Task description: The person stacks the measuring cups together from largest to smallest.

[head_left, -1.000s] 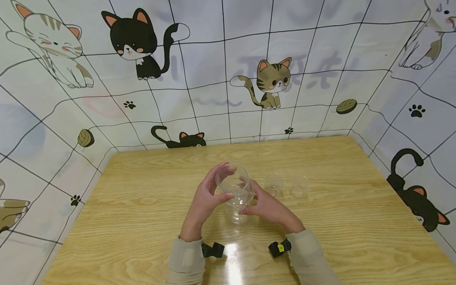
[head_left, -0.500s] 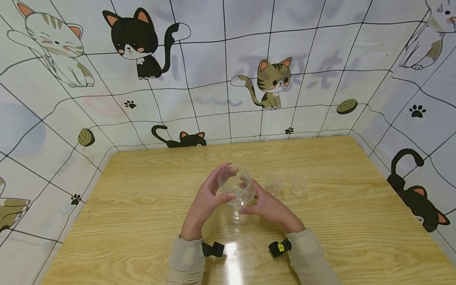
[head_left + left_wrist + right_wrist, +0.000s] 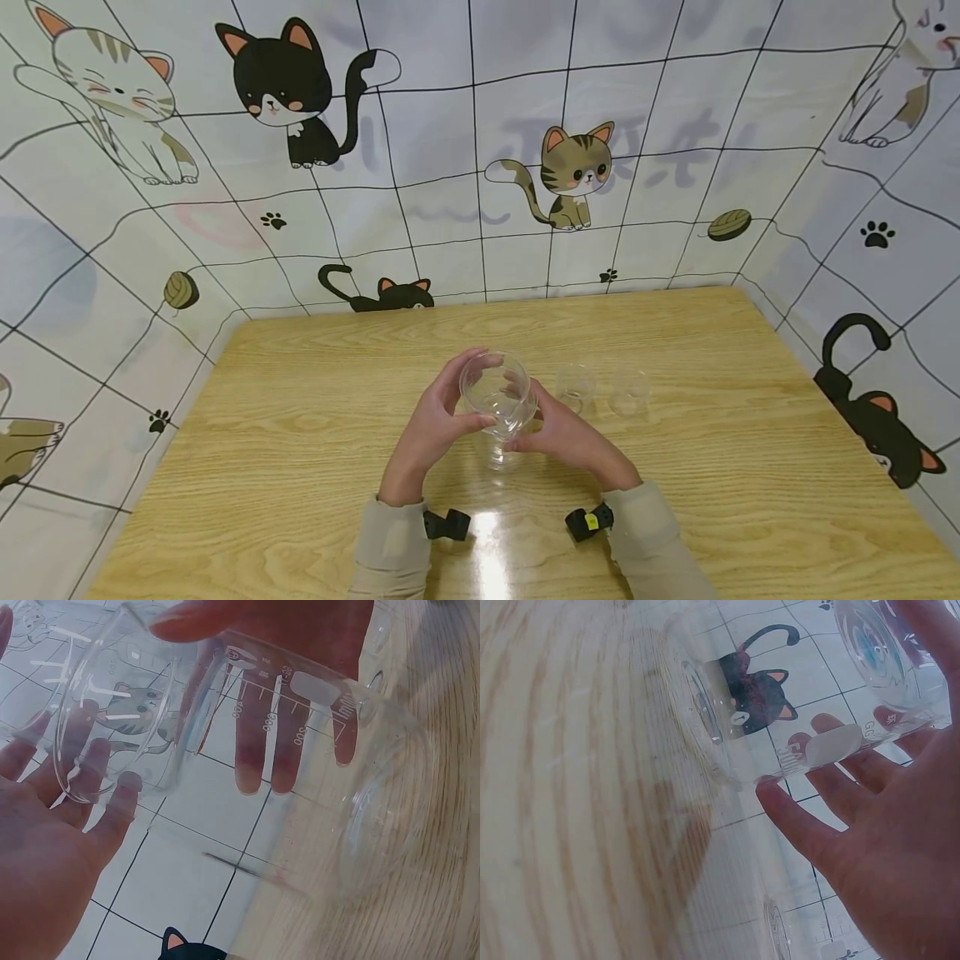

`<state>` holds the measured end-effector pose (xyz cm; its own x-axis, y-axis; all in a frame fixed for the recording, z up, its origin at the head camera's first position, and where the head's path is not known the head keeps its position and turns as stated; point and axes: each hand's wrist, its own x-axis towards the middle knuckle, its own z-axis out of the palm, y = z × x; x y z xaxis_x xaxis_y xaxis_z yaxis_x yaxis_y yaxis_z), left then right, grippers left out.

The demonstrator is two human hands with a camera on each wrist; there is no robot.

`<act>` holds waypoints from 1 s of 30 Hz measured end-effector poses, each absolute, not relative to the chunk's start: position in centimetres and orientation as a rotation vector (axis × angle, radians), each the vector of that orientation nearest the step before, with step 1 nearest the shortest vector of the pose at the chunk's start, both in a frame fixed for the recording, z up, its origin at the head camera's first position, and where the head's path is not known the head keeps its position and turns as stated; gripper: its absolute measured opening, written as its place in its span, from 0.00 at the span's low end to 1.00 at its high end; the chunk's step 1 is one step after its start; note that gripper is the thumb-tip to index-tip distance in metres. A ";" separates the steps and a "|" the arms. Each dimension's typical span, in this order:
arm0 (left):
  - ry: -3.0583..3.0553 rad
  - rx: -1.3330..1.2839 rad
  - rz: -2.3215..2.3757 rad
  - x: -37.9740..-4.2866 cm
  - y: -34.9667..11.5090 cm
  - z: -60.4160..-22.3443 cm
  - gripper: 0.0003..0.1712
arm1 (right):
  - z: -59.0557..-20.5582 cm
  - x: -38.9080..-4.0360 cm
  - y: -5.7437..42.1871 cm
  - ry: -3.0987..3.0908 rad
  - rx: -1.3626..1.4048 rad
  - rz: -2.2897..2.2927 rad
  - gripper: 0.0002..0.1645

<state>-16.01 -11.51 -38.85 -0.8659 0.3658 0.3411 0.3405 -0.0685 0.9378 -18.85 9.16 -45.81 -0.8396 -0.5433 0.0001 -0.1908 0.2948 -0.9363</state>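
Observation:
Two clear beakers are stacked mouth-up in the middle of the table. My left hand [image 3: 438, 417] grips the upper beaker [image 3: 497, 392], thumb in front and fingers behind the glass. Lower down, my right hand [image 3: 566, 432] holds the lower beaker [image 3: 498, 458], fingers around its side. White graduation marks and a white patch show on the lower beaker [image 3: 313, 688] in the left wrist view. The upper one's base is at the lower one's mouth; how deep it sits inside I cannot tell. Fingers show through the glass in both wrist views.
Two smaller clear vessels, one nearer [image 3: 576, 389] and one farther right [image 3: 630, 393], stand to the right of my right hand. The wooden table [image 3: 300, 433] meets a cat-printed cloth wall [image 3: 450, 192] at its back and sides.
The upper beaker and my left hand have shifted slightly right and down toward the lower beaker. My right hand and the smaller vessels stay where they were.

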 end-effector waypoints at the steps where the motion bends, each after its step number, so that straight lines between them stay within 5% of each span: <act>1: 2.125 0.814 2.136 -16.0 -11.5 -38.9 0.43 | -45.9 -18.9 9.2 2.250 -0.665 -1.561 0.55; 30: 2.106 0.853 2.082 -16.6 -11.7 -40.0 0.42 | -45.8 -18.9 9.1 2.201 -0.698 -1.601 0.56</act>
<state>-16.59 -11.69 -39.95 -0.8452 0.4182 0.3328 0.3374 -0.0653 0.9391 -18.90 9.09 -45.77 -0.8255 -0.5640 0.0203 -0.1929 0.2482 -0.9493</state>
